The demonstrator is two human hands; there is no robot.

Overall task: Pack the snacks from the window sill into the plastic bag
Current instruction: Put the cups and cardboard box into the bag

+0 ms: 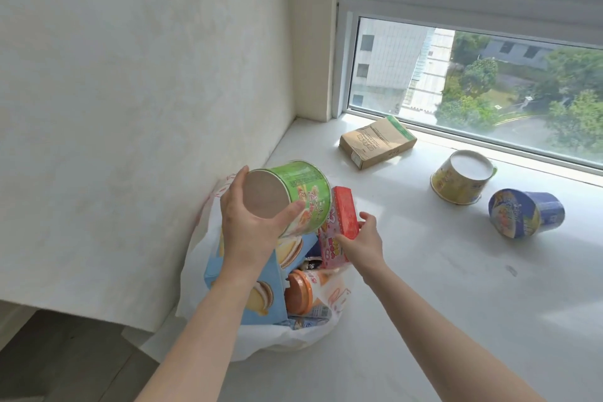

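At the lower centre of the frame the white plastic bag (270,347) sits on the window sill (424,287). It is pushed up against the wall (130,91) on its left, which likely helps prop its mouth open. The bag is already well filled. A blue biscuit box (261,303) stands tilted at its near side, and an orange-capped bottle (298,292) lies just beside that box, toward the right.

Above the bag's mouth, near the middle of the frame, the left hand (248,232) grasps a green tub (295,192). Thumb and fingers wrap round the tub's base end, and it is tipped on its side with its flat bottom facing the camera. Held so, it looks ready to be lowered onto the pile.

Just to the tub's right, the right hand (363,243) pinches the lower end of a pink and red box (341,225). The box stands on end at the bag's far rim, seemingly so it can slide down edgewise into whatever gap is left.

Farther up and to the right, three snacks lie on the sill, not yet packed. A blue cup (525,214) lies on its side, and a yellow cup (460,178) is tipped with its pale base showing. A brown carton (375,142) lies flat close under the window (473,81). All three are well apart from the bag, so each will call for a reach.
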